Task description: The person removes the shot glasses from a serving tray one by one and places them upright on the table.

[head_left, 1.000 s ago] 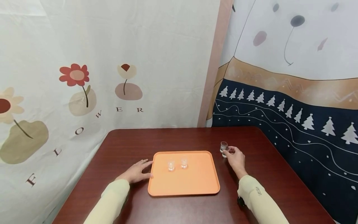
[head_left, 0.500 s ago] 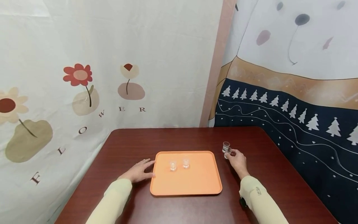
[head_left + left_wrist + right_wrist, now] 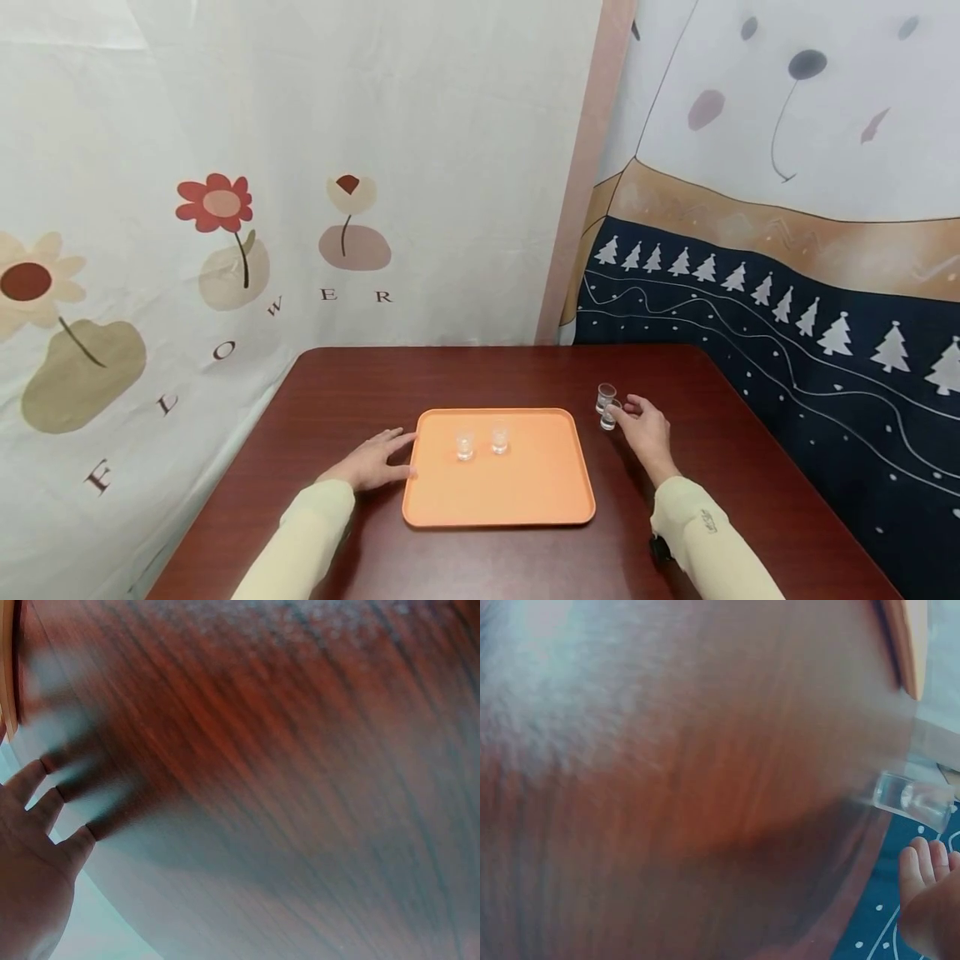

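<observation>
My left hand (image 3: 367, 463) rests at the left edge of the orange tray (image 3: 525, 496), its fingers spread and the tips at the rim. Two small clear shot glasses stand upright on that tray, a left one (image 3: 465, 447) and a right one (image 3: 499, 439). To the right of the tray, two more stand on the table: a far shot glass (image 3: 605, 395) and a near shot glass (image 3: 609, 419). My right hand (image 3: 647, 435) is beside the near one, thumb at its rim and the other fingers apart from it. In the right wrist view, a shot glass (image 3: 913, 799) appears beyond loosely bent fingers (image 3: 922, 862).
The dark red wooden table (image 3: 480, 562) carries everything. Behind it hangs a pale cloth (image 3: 465, 167) with flower prints, and a dark blue cloth (image 3: 720, 333) with tree prints hangs to the right.
My right hand has drawn slightly right, its fingers coming apart from the near shot glass, which they held half a second ago. The left hand stays at the tray edge.
</observation>
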A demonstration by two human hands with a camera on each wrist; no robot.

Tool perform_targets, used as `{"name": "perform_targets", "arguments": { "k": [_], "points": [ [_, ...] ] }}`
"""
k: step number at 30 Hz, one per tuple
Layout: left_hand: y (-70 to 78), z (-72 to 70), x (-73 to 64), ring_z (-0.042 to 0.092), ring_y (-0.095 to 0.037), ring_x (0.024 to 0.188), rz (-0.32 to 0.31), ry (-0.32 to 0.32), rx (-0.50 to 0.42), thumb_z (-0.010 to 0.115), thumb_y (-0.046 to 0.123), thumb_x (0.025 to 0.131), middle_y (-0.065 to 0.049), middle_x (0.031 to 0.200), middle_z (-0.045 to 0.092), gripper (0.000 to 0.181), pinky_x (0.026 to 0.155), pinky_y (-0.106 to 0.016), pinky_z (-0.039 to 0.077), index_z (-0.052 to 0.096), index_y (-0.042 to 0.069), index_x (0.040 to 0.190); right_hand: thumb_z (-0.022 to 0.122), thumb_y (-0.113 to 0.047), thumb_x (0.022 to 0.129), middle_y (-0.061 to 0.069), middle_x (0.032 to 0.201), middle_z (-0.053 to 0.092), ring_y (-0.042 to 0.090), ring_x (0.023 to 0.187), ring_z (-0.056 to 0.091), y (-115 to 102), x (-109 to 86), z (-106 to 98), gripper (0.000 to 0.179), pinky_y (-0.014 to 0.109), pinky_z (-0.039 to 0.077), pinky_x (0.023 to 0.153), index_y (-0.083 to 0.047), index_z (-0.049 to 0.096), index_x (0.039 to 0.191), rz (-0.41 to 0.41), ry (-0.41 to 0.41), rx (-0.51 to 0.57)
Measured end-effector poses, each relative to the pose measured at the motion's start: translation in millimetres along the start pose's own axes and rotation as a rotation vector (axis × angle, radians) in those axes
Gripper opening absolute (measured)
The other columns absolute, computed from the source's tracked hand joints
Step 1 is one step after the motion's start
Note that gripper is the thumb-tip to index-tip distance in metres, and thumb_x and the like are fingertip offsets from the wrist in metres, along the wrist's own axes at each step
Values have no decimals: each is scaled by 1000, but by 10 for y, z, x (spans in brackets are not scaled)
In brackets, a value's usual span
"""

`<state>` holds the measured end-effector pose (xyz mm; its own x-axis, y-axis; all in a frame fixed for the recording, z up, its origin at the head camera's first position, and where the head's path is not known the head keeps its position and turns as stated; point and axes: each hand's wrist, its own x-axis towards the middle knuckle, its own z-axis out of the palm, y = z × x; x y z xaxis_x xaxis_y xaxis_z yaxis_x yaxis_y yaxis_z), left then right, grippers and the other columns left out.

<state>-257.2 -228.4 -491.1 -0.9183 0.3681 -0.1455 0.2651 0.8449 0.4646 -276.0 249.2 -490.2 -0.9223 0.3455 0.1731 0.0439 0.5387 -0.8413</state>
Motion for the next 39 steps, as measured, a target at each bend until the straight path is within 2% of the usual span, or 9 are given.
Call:
{"name": "perform_targets", "arguments": {
  "k": [5, 10, 16, 21, 28, 33, 39],
  "points": [
    [2, -14, 15, 27, -46, 142, 4, 0, 4, 72, 50, 87, -23, 153, 36, 76, 110, -64, 25, 47, 15, 150, 74, -29, 91, 25, 127, 61, 37, 116, 61, -129, 33, -31, 60, 48, 47, 98, 4, 55, 136, -50, 55, 36],
    [11, -32, 31, 28, -46, 142, 12, 4, 2, 72, 49, 88, -24, 153, 36, 75, 110, -64, 25, 47, 15, 149, 74, -30, 91, 23, 128, 61, 35, 116, 61, -286, 36, 12, 57, 47, 49, 97, 1, 56, 136, -70, 61, 66],
    [13, -25, 28, 28, -47, 142, 28, 4, 2, 72, 47, 88, -25, 152, 37, 74, 109, -64, 26, 47, 12, 149, 73, -29, 92, 19, 127, 63, 32, 113, 63, -438, -68, 215, 53, 46, 54, 88, 0, 59, 134, -91, -10, 120],
    [9, -12, 18, 28, -46, 142, 21, 3, -7, 73, 48, 87, -25, 152, 37, 75, 109, -64, 26, 47, 13, 149, 76, -22, 90, 21, 121, 66, 34, 108, 65, -530, -227, 520, 49, 45, 53, 89, 4, 62, 129, -138, -56, 142],
    [-1, -15, 9, 28, -46, 142, 1, 9, -18, 74, 47, 86, -24, 153, 37, 76, 108, -65, 26, 48, 13, 148, 77, -15, 88, 22, 116, 68, 35, 102, 68, -670, -489, 951, 45, 41, 56, 82, 6, 64, 125, -178, -187, 190],
    [1, -3, -4, 28, -47, 142, -2, 0, -20, 74, 48, 86, -23, 153, 37, 76, 108, -65, 27, 48, 13, 148, 76, -16, 89, 21, 121, 64, 35, 109, 64, -742, -667, 1154, 49, 43, 55, 86, 5, 60, 130, -138, -309, 194],
    [2, 9, 8, 28, -46, 142, -15, -4, -16, 74, 49, 86, -23, 153, 37, 76, 108, -65, 27, 48, 15, 149, 80, -16, 85, 19, 118, 66, 33, 107, 65, -768, -760, 1305, 52, 38, 55, 85, 6, 61, 129, -131, -350, 176]
  ]
}}
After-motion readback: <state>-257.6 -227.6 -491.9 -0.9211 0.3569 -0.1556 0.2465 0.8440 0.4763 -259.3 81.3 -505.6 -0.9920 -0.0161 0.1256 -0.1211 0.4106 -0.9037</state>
